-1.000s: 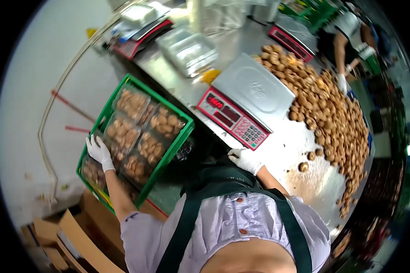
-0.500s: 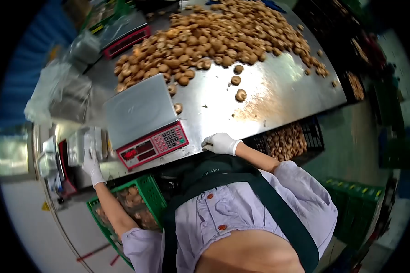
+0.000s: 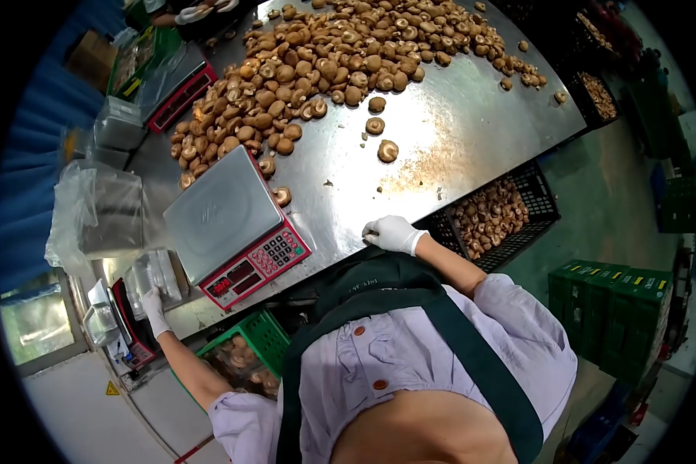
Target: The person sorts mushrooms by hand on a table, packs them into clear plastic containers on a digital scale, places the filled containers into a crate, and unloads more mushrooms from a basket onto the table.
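My left hand, in a white glove, is at the near edge of a stack of clear plastic trays; its fingers are closed against them. Near the table's front edge rests my right hand, also gloved, with its fingers curled and nothing visible in them. Between my hands stands a red and grey scale with a bare plate and lit digits. Beyond it a large heap of brown mushrooms covers the back of the metal table. A few single mushrooms lie apart from the heap.
Below the table are a green crate of packed mushrooms and a black crate of loose ones. A second scale and plastic bags are at the left. A co-worker's gloved hands show at the top. Green crates stand right.
The view has swung from the packed crate toward the table. My left hand has gone from that crate to the clear trays. My right hand stays by the table's front edge.
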Motion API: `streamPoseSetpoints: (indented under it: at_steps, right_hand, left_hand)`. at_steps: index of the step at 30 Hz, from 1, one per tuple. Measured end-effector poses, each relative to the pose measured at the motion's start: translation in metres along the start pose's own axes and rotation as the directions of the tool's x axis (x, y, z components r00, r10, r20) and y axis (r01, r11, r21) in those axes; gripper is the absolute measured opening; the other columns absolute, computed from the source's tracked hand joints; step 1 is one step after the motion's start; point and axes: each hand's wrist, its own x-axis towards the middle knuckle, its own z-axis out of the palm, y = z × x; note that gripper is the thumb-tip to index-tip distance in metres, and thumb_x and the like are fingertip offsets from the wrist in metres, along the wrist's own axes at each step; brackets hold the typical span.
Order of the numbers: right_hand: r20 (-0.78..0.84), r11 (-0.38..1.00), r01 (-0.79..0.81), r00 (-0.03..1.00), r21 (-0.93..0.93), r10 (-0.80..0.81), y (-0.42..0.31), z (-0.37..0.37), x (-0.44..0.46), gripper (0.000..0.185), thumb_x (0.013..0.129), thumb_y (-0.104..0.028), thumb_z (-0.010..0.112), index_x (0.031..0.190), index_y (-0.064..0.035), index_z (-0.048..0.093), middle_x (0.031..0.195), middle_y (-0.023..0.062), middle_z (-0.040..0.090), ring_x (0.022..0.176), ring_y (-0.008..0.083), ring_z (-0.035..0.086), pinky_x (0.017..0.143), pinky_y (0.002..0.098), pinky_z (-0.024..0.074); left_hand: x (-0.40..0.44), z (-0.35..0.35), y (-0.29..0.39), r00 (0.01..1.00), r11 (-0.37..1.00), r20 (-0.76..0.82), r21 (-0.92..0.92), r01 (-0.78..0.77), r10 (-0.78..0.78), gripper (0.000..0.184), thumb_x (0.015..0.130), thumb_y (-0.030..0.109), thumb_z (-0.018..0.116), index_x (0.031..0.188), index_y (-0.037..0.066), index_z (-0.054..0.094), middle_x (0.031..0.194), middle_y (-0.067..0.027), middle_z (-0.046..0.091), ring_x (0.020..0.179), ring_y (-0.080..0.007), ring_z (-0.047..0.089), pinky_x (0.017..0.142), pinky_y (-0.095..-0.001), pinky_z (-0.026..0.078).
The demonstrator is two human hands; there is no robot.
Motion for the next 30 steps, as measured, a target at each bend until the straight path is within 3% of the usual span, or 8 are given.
streamPoseSetpoints:
  at_steps: [6,13,14,18,21,25,28,30]
  right_hand:
    - [-0.045,0.998,0.059,0.997,0.026,-0.057,0.003,-0.011,0.016,0.027,0.085,-0.029,0.051,0.093,-0.0109,0.069,0.084,0.0149,0.068,0.080,0.0331,0.065,0.077,0.0415,0.0503]
    - [-0.049,0.998,0.054,0.997,0.032,-0.053,0.007,-0.032,0.030,0.027,0.085,-0.028,0.050,0.092,-0.0103,0.069,0.084,0.0151,0.067,0.079,0.0332,0.064,0.076,0.0421,0.0502]
    - [-0.058,0.998,0.062,0.997,0.023,-0.060,0.009,-0.034,0.033,0.027,0.085,-0.028,0.050,0.092,-0.0103,0.069,0.084,0.0152,0.067,0.080,0.0333,0.064,0.076,0.0422,0.0502]
    - [-0.087,0.998,0.069,0.994,0.006,-0.068,0.019,-0.040,0.046,0.028,0.087,-0.032,0.054,0.098,-0.0119,0.070,0.085,0.0143,0.068,0.078,0.0323,0.065,0.075,0.0398,0.0512]
    - [-0.096,0.998,0.049,0.994,0.038,-0.045,0.024,-0.052,0.056,0.028,0.087,-0.031,0.054,0.099,-0.0119,0.070,0.085,0.0143,0.068,0.078,0.0323,0.065,0.075,0.0398,0.0512]
    - [-0.143,0.996,0.018,0.990,0.084,-0.006,0.029,-0.075,0.070,0.028,0.086,-0.029,0.050,0.097,-0.0116,0.068,0.086,0.0164,0.068,0.081,0.0338,0.065,0.077,0.0428,0.0509]
    - [-0.189,0.998,0.041,0.981,0.055,-0.030,0.037,-0.089,0.087,0.027,0.087,-0.028,0.050,0.097,-0.0118,0.068,0.086,0.0164,0.068,0.081,0.0336,0.065,0.076,0.0424,0.0512]
    - [-0.207,0.997,0.072,0.976,0.014,-0.068,0.039,-0.098,0.103,0.026,0.087,-0.027,0.050,0.096,-0.0117,0.068,0.085,0.0165,0.068,0.080,0.0338,0.065,0.074,0.0428,0.0512]
  left_hand:
    - [-0.012,-0.008,0.010,0.994,0.982,0.103,-0.189,-0.022,0.042,0.033,0.090,0.024,0.054,0.064,0.003,0.054,0.058,0.0028,0.044,0.053,-0.0113,0.039,0.050,-0.0303,0.029]
    - [-0.011,0.007,0.010,1.000,1.000,0.002,0.009,0.018,-0.018,0.021,0.089,0.014,0.051,0.093,-0.002,0.064,0.065,-0.0080,0.059,0.059,-0.0153,0.057,0.055,-0.0335,0.044]
    - [-0.011,0.015,0.008,0.982,0.953,-0.121,0.284,-0.108,0.147,0.022,0.089,0.012,0.052,0.103,-0.002,0.062,0.069,-0.0117,0.062,0.061,-0.0179,0.061,0.057,-0.0343,0.048]
    - [-0.003,0.015,0.012,0.995,0.963,-0.089,0.270,-0.024,0.049,0.020,0.089,0.008,0.052,0.105,-0.001,0.062,0.071,-0.0095,0.063,0.061,-0.0179,0.061,0.056,-0.0328,0.048]
    - [-0.012,0.001,0.031,0.991,0.988,0.018,-0.068,0.136,-0.135,0.016,0.089,0.003,0.052,0.100,0.000,0.063,0.072,-0.0070,0.064,0.062,-0.0167,0.062,0.054,-0.0313,0.048]
    - [-0.005,-0.005,-0.002,0.992,0.995,-0.082,-0.022,0.094,-0.095,0.012,0.089,0.001,0.052,0.090,0.001,0.064,0.072,-0.0052,0.063,0.062,-0.0133,0.061,0.052,-0.0294,0.047]
    - [-0.029,-0.004,0.013,0.962,0.971,-0.162,-0.131,0.199,-0.219,0.017,0.092,0.009,0.048,0.092,0.001,0.064,0.078,-0.0097,0.067,0.069,-0.0218,0.065,0.060,-0.0347,0.049]
    - [-0.075,-0.020,0.085,0.812,0.953,-0.584,0.239,0.187,-0.013,0.028,0.094,0.020,0.044,0.095,0.000,0.063,0.095,-0.0152,0.068,0.085,-0.0332,0.065,0.073,-0.0408,0.049]
